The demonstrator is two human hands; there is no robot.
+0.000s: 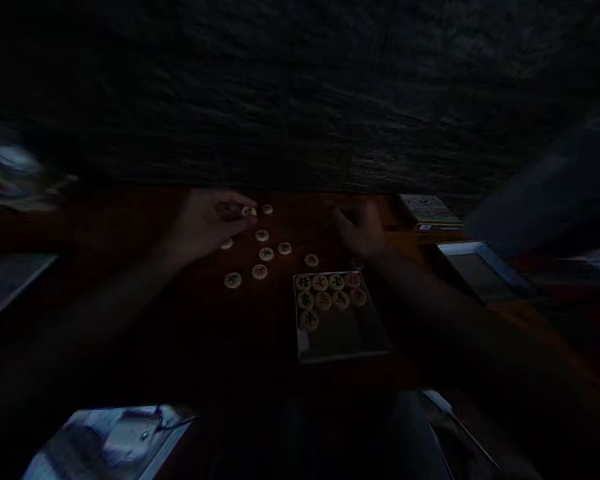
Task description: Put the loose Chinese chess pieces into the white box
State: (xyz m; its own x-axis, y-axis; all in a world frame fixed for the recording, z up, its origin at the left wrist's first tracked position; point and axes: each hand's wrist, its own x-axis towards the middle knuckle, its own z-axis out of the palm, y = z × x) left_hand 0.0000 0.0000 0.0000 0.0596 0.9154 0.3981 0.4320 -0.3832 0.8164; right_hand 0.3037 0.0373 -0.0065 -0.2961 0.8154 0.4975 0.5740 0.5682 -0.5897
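Box (343, 333): lying open on the table (260, 340); holding nine discs (323, 301) towards its far edge, in two rows of four plus one at the left of a third; marked with red or dark characters.
Left hand (207, 220): reaching beyond the box, well off to its left.
Left fingers: narrowed, with a disc (249, 211) between thumb and fingertip.
Right hand (365, 230): poised beyond the box's far right corner.
Right fingers: curled; too dark to tell whether holding anything.
Loose discs (267, 254): scattered beyond the box, mostly to its left; partly hidden by the left hand in one case.
Tray (475, 272): resting well to the right of the box, pale-rimmed.
Light: very dim, leaving many edges blurred.
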